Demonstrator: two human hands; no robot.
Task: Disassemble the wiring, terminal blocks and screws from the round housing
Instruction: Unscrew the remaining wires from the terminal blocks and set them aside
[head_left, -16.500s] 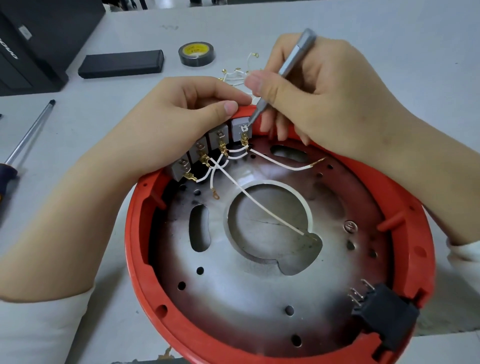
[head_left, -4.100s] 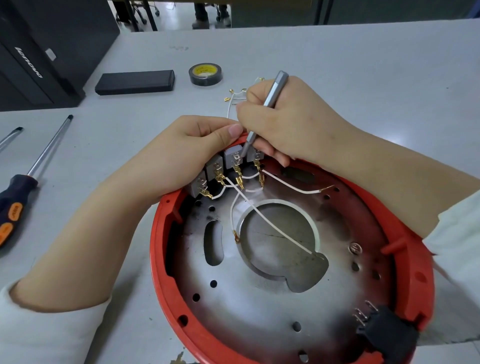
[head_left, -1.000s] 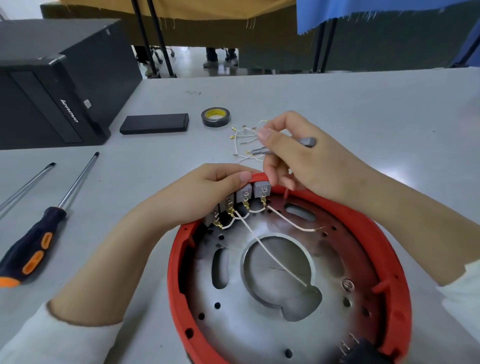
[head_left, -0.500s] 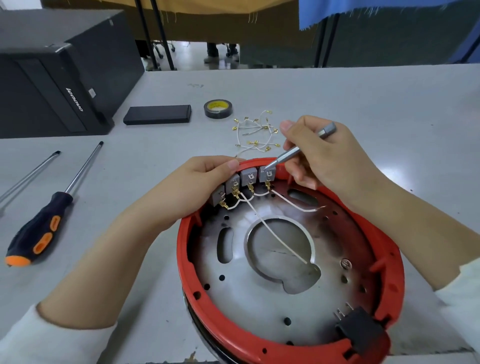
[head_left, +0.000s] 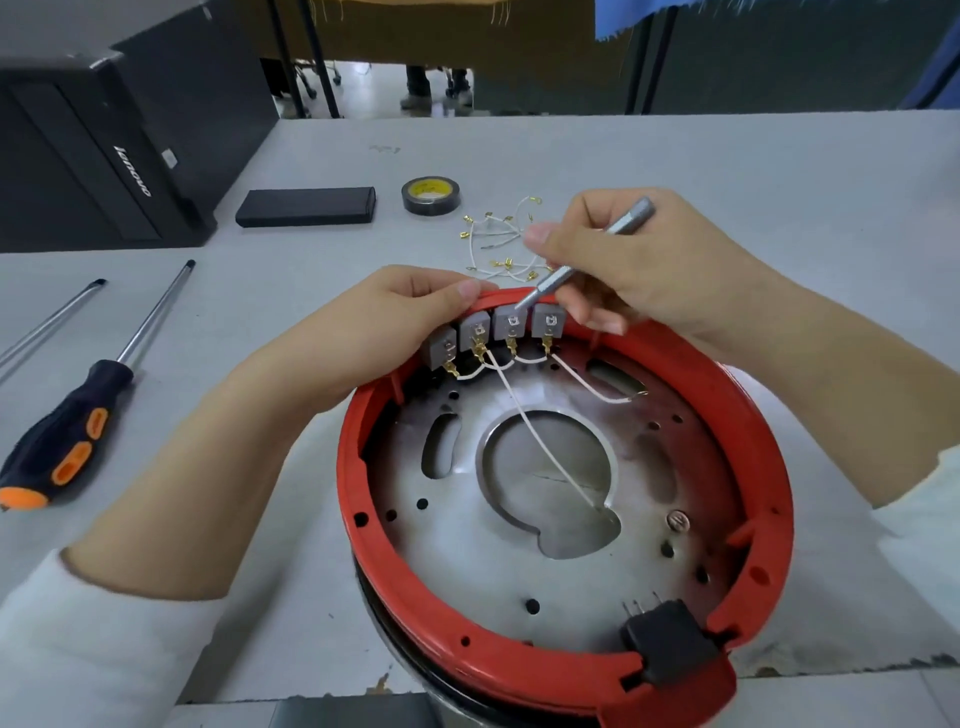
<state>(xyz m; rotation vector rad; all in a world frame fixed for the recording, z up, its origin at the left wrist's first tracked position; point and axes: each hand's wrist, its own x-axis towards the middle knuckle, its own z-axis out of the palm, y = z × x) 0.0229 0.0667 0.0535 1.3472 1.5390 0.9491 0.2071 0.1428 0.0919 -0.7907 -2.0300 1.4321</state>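
Head view. The red round housing sits at the near edge of the grey table, open side up, its metal base plate exposed. Four grey terminal blocks stand in a row at the far rim, joined by short white wires; one long wire trails across the central opening.

The left hand curls over the rim, fingertips pressing the blocks from behind. The right hand grips a slim silver screwdriver, pen-fashion, its tip at the terminal of the third block from the left.

Risks, as judged: the fine tip could slip out of the small screw head and jab the left fingertips just beside it; a freed screw could drop through a hole in the plate; the unfixed housing could shift if the bracing hand relaxes.

Surroundings: a heap of removed wires lies just beyond the rim, with a tape roll, a flat black case and a computer tower farther off. An orange-and-black screwdriver and a bare metal shaft lie to the left. A black connector and one plate screw remain mounted. Both hands crowd the blocks and partly hide the rim behind them.
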